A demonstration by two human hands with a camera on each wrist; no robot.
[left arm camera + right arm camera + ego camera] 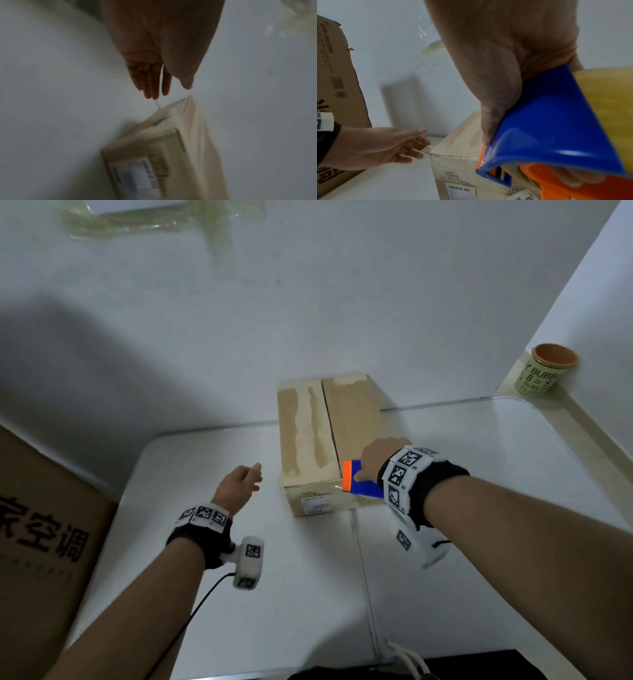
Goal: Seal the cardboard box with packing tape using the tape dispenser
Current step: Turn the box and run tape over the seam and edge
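- Cardboard box [322,440] sits on a white table [479,474].
- Right hand [380,457] grips a blue tape dispenser [363,479] at the box's near edge.
- Left hand [239,484] hovers beside the box, fingers relaxed, holding nothing.

Home corner: white table [479,508], cup [544,371].

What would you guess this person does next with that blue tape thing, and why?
Probably draw the tape dispenser away along the centre seam of the cardboard box. The right hand grips it at the box's near top edge, right by the seam, and the seam looks untaped ahead. The left hand hovers open beside the box, so it would likely steady it first.
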